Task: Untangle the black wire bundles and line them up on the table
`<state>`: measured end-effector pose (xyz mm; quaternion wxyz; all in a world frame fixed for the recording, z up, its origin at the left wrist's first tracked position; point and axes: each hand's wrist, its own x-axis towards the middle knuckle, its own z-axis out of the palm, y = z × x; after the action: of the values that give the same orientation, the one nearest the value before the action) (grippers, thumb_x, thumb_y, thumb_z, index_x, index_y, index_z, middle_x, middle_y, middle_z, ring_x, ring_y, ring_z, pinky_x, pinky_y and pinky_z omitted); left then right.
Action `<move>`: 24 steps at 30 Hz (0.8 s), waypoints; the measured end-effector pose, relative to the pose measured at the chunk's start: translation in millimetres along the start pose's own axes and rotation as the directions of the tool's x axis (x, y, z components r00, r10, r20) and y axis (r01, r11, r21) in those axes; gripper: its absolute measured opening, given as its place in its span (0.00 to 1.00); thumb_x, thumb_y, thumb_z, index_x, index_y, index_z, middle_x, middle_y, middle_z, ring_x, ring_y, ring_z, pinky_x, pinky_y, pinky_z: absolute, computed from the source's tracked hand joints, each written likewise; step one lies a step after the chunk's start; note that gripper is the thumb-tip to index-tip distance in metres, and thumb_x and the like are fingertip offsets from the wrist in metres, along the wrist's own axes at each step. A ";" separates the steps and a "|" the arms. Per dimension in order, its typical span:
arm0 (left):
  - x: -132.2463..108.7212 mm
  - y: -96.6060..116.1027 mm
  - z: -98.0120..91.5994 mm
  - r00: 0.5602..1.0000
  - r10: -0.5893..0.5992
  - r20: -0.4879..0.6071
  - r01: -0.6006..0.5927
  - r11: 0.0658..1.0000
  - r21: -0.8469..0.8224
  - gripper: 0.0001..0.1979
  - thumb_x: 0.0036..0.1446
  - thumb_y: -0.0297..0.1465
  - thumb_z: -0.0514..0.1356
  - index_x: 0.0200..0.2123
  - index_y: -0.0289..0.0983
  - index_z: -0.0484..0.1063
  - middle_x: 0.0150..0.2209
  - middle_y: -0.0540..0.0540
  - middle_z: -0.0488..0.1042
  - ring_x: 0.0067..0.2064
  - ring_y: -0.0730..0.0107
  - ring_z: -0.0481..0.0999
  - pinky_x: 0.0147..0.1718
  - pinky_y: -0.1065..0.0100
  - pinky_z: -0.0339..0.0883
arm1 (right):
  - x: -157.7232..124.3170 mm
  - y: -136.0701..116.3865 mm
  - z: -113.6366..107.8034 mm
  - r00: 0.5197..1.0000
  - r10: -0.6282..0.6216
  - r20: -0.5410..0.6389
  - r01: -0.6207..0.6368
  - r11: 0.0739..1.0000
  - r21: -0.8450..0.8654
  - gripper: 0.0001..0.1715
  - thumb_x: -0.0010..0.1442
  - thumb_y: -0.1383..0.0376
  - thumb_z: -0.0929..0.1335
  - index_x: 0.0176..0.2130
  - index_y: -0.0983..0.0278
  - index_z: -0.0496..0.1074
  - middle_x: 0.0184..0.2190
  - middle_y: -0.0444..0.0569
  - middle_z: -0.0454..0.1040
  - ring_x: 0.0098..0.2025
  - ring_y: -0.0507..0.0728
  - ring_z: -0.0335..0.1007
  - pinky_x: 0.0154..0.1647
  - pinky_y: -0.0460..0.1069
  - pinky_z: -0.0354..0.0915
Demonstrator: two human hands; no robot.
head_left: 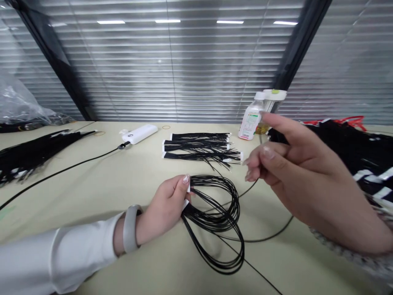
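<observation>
Coiling looks like the step in hand: left hand pinching the black cables, lower centre. Right hand, right of centre, half-curled; whether it grips a strand, can't tell. Next calls for a steady left pinch. Cream table below, blinds across the top.

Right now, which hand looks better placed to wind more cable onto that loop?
Probably the right hand: it is raised beside the black cable loop, and a thin strand seems to reach it. The left hand is busy gripping the loop.
</observation>
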<state>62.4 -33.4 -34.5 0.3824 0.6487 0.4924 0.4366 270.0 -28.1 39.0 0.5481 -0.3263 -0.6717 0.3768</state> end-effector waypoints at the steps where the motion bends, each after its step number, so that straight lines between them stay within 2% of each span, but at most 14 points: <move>1: -0.2 -0.3 0.2 1.000 -0.001 0.003 0.001 1.000 -0.009 0.23 0.61 0.45 0.45 0.21 0.37 0.59 0.19 0.53 0.62 0.21 0.75 0.59 0.21 0.72 0.56 | 0.3 2.3 0.7 0.999 0.023 0.050 -0.021 0.999 -0.028 0.17 0.60 0.68 0.64 0.49 0.55 0.63 0.24 0.40 0.71 0.25 0.51 0.71 0.27 0.47 0.71; 3: -0.5 -1.3 0.6 1.000 0.002 0.011 -0.002 0.999 -0.036 0.23 0.61 0.45 0.45 0.21 0.37 0.59 0.19 0.53 0.61 0.20 0.75 0.59 0.21 0.72 0.56 | -0.8 8.0 3.7 0.982 0.087 0.167 -0.061 0.986 -0.155 0.09 0.60 0.70 0.63 0.41 0.59 0.67 0.24 0.41 0.71 0.23 0.50 0.69 0.24 0.45 0.68; 5: -1.0 -2.8 0.7 1.000 0.010 0.024 -0.008 0.998 -0.067 0.23 0.62 0.45 0.44 0.21 0.37 0.59 0.19 0.53 0.61 0.20 0.76 0.59 0.21 0.72 0.56 | -4.0 14.6 8.1 0.951 0.160 0.263 -0.070 0.944 -0.323 0.07 0.59 0.71 0.62 0.32 0.62 0.68 0.22 0.41 0.70 0.21 0.48 0.65 0.21 0.43 0.64; 8: -1.8 -5.4 0.3 0.999 0.025 0.040 -0.021 0.996 -0.090 0.22 0.62 0.45 0.44 0.22 0.37 0.59 0.19 0.53 0.61 0.21 0.76 0.59 0.21 0.72 0.56 | -10.1 23.2 13.8 0.919 0.225 0.325 -0.041 0.873 -0.486 0.05 0.59 0.69 0.61 0.35 0.62 0.66 0.18 0.38 0.67 0.19 0.48 0.61 0.19 0.43 0.58; 10: -2.0 -7.0 -0.1 0.999 0.030 0.031 -0.027 0.995 -0.091 0.22 0.63 0.44 0.44 0.22 0.37 0.59 0.20 0.53 0.61 0.21 0.76 0.59 0.22 0.72 0.56 | -12.3 26.5 15.1 0.909 0.232 0.347 -0.005 0.836 -0.548 0.04 0.60 0.67 0.61 0.35 0.61 0.65 0.17 0.37 0.65 0.19 0.48 0.59 0.20 0.43 0.56; 14: -1.2 -9.9 -0.1 0.999 0.032 0.009 -0.031 0.995 -0.090 0.22 0.63 0.43 0.44 0.22 0.37 0.59 0.20 0.54 0.61 0.22 0.77 0.59 0.22 0.73 0.56 | -10.8 27.3 13.9 0.900 0.236 0.367 0.053 0.776 -0.628 0.13 0.59 0.65 0.63 0.24 0.63 0.64 0.17 0.39 0.63 0.20 0.48 0.56 0.21 0.44 0.53; 24: -2.0 -3.7 -0.8 0.997 0.048 0.061 -0.045 0.998 -0.046 0.22 0.63 0.42 0.44 0.21 0.36 0.60 0.20 0.52 0.63 0.22 0.75 0.61 0.22 0.73 0.57 | -9.3 26.9 17.0 0.917 0.247 0.312 0.028 0.742 -0.670 0.15 0.58 0.64 0.62 0.21 0.64 0.64 0.16 0.38 0.60 0.20 0.47 0.53 0.21 0.43 0.51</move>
<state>60.2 -34.5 -38.0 0.4017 0.6646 0.4552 0.4357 255.7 -25.0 9.2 0.2318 -0.4592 -0.8333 0.2024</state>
